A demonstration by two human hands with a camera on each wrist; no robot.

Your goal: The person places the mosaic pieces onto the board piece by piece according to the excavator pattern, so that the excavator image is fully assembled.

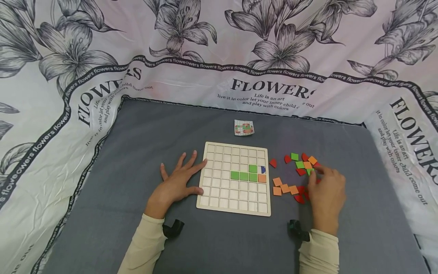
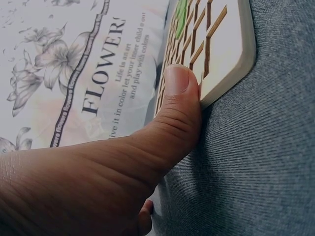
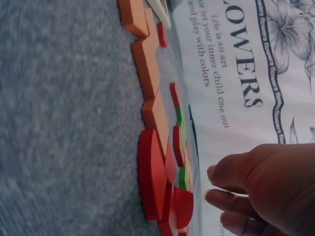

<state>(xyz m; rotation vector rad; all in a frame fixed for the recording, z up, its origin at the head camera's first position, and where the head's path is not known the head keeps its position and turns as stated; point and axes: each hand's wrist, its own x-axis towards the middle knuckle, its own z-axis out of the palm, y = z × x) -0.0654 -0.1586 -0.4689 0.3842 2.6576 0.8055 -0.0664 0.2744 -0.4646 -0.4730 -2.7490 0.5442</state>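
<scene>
A pale wooden grid board (image 1: 224, 193) lies in the middle of the head view. It holds several green squares (image 1: 244, 176), an orange square (image 1: 261, 178) and a blue rounded piece (image 1: 263, 169). My left hand (image 1: 172, 186) is spread at the board's left side; in the left wrist view its thumb (image 2: 177, 81) rests on the board's edge. Over the right side of the loose pieces is my right hand (image 1: 327, 190), fingertips close to a green piece (image 1: 309, 171) and red ones. The right wrist view shows nothing between its bent fingers (image 3: 231, 172); contact cannot be told.
Loose orange squares (image 1: 285, 188), red rounded pieces (image 1: 299, 199) and green squares (image 1: 299, 164) lie right of the board. A small patterned card (image 1: 244, 128) lies beyond it. The grey cloth (image 1: 164, 125) meets a flower-printed sheet (image 1: 191, 83) at the back and sides.
</scene>
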